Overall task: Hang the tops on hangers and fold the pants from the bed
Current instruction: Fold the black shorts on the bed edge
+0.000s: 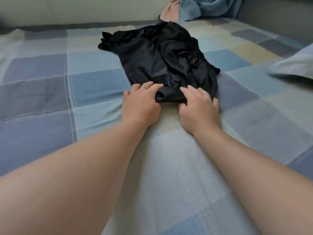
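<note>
A crumpled black garment (162, 55) of shiny thin fabric lies on the bed, stretching away from me. Its near edge is bunched between my hands. My left hand (140, 102), with a ring on one finger, grips the left part of that edge. My right hand (199, 107) grips the right part, fingers curled into the cloth. I cannot tell whether the garment is a top or pants.
The bed is covered by a blue, grey and cream checked sheet (84, 85). At the far edge lie a light blue cloth (208, 7) and a pink cloth (169, 12). A pillow (294, 65) sits at the right. A pale wall runs behind the bed.
</note>
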Tool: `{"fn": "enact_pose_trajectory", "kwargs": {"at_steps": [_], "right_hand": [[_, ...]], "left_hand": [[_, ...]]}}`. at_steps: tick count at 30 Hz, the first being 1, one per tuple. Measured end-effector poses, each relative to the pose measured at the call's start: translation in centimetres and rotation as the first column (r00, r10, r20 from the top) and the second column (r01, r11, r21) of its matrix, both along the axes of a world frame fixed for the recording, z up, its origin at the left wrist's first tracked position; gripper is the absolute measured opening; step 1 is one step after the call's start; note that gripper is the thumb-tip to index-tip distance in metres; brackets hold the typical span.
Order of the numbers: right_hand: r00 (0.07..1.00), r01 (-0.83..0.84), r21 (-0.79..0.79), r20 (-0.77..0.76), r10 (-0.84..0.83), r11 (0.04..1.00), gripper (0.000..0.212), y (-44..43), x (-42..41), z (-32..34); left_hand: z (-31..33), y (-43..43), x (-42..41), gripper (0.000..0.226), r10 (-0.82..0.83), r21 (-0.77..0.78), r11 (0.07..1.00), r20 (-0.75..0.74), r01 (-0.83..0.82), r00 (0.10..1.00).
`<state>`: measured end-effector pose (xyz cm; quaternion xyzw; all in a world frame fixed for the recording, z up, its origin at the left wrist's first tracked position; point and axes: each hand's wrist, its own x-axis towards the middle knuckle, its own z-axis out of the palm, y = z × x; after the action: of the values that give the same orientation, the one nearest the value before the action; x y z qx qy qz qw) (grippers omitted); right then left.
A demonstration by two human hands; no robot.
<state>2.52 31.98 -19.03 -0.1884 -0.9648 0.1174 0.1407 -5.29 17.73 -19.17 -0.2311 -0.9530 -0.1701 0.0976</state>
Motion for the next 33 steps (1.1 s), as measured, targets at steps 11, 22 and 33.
{"fn": "enact_pose_trajectory", "kwargs": {"at_steps": [11,22,33], "right_hand": [[0.968,-0.069,-0.059,0.239,0.081,0.996,0.056,-4.5,14.7,2.1],[0.589,-0.114,-0.187,0.778,0.218,0.976,0.048,-10.2,41.6,20.8],[0.592,0.054,-0.325,0.772,0.232,0.944,0.060,-15.3,55.5,46.3]], "left_hand": [[1.6,-5.6,14.0,0.079,-0.039,-0.160,0.983,0.292,0.089,0.956],[19.0,-13.9,46.3,0.056,0.120,-0.245,0.960,0.798,0.136,0.591],[44.8,-18.6,63.6,0.016,0.139,-0.096,0.990,0.827,-0.108,0.545]]}}
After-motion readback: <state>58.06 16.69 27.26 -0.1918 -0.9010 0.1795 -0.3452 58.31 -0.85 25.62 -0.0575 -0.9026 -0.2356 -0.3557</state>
